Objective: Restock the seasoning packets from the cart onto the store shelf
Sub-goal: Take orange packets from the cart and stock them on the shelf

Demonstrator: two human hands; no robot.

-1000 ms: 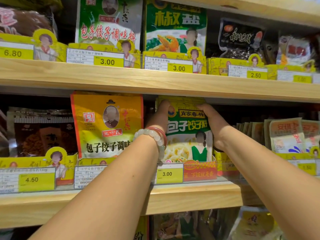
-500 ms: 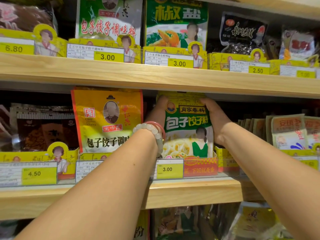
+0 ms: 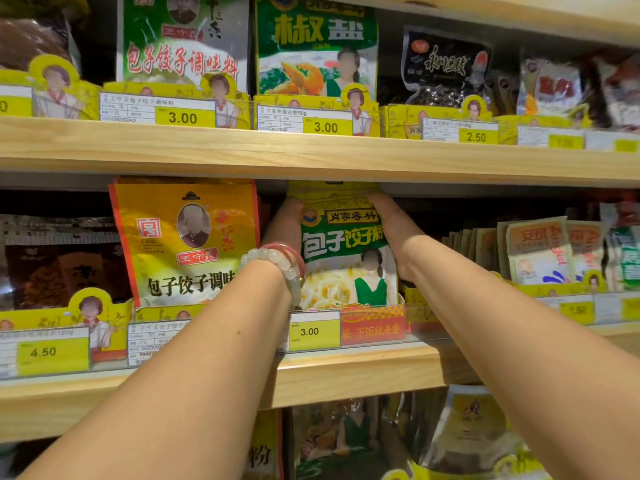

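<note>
Grip: both hands clamp the green packet by its sides, left hand on the left edge, right hand on the right edge, fingers wrapped behind it so the fingertips are hidden. Packet stands upright in its slot on the middle shelf, foot tucked behind the price rail, top edge touching the underside of the upper shelf. Against half a second ago the hands sit in the same spots on the packet and it has not visibly shifted in the slot; only the view has dropped slightly. Judgement: packet looks seated, hands are squaring it, so release is likely the next step and this one counts as nearly stocked. Orange packet stands just beside on the left, beige packets to the right. Bead bracelet on the left wrist. Cart not in view.
</note>
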